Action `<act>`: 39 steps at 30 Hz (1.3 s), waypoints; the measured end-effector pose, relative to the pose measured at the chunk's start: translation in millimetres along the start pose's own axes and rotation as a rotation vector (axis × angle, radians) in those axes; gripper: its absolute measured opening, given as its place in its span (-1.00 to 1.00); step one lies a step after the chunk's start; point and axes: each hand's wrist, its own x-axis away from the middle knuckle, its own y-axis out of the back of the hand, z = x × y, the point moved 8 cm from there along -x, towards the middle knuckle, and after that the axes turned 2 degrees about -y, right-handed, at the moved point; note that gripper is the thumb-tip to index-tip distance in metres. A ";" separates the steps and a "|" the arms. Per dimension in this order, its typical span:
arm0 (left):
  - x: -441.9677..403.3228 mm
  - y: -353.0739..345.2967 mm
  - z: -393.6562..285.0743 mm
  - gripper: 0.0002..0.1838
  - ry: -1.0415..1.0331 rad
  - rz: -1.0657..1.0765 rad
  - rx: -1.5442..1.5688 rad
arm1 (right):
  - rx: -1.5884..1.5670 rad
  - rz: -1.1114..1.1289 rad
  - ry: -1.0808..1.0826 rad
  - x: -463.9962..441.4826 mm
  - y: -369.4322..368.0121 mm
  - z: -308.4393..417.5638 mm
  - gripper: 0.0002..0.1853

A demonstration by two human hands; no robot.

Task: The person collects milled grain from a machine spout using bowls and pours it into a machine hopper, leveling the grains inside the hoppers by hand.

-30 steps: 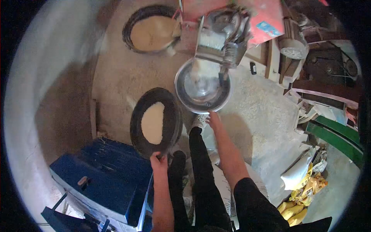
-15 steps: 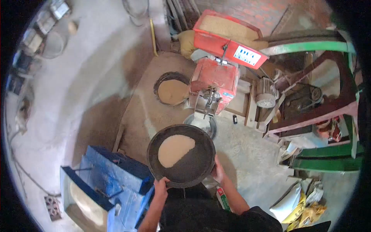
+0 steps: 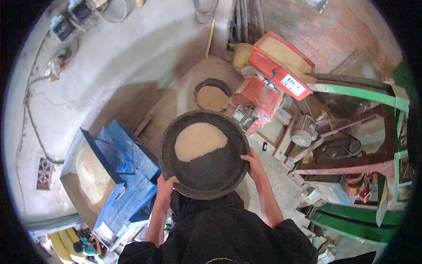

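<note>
A wide, round dark pan (image 3: 206,171) is held up in front of my body. Pale grain (image 3: 200,141), which looks like rice, is heaped over its far half, leaving the dark bottom bare nearer me. My left hand (image 3: 167,187) grips the near left rim, thumb over the edge. On the right rim my right hand (image 3: 255,165) is closed, thumb on top and the other fingers mostly hidden beneath. Just beyond the pan stands a red milling machine (image 3: 259,99) with a red hopper (image 3: 281,66) full of grain on top.
A round dark container (image 3: 211,96) of tan powder sits on the floor beside the mill. At left is a blue machine (image 3: 127,163) with a grain-filled bin (image 3: 92,174). An electric motor (image 3: 304,130) and green-framed machinery (image 3: 360,90) stand right. Another person (image 3: 88,246) is at bottom left.
The pan has come closer to me and now hides the metal bowl under the mill's outlet. My view has shifted, bringing the blue machine's bin and another person into sight.
</note>
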 end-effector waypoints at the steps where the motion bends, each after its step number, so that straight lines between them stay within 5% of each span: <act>1: -1.6 13.2 -1.3 -0.66 -0.003 -0.021 0.014 | 0.048 0.008 -0.022 -4.6 -12.4 4.0 -0.55; 5: 4.3 84.1 -51.4 -0.72 -0.179 -0.167 -0.121 | 0.155 0.151 -0.065 -29.0 -88.5 15.9 -0.51; 11: 30.1 232.0 -129.9 -0.76 -0.337 -0.358 -0.105 | 0.580 0.672 -0.087 -38.8 -286.9 47.6 -0.37; 18: 98.8 394.3 -206.7 -0.74 -0.557 -0.847 -0.142 | 0.656 1.027 -0.111 -71.6 -520.7 -51.5 -0.45; 22: 150.8 471.5 -220.8 -0.56 -0.802 -1.072 -0.383 | 0.662 1.100 -0.080 -56.4 -644.9 -117.2 -0.47; 26: 208.7 472.7 -252.5 -0.53 -0.733 -1.561 -0.803 | 0.604 1.086 -0.141 -31.6 -753.4 -168.7 -0.54; 30: 215.1 468.8 -246.6 -0.55 -0.765 -1.677 -0.970 | 0.774 1.093 -0.150 -44.9 -837.3 -240.8 -0.50; 34: 200.0 421.7 -253.7 -0.61 -0.962 -1.578 -1.268 | 0.763 1.070 -0.099 -37.0 -853.1 -250.5 -0.47; 36: 200.5 394.9 -254.0 -0.67 -1.219 -1.428 -1.484 | 0.664 1.190 -0.008 -1.3 -854.6 -235.6 -0.44; 39: 195.0 381.8 -264.6 -0.73 -1.146 -1.354 -1.648 | 0.608 1.276 -0.007 16.5 -869.2 -222.0 -0.34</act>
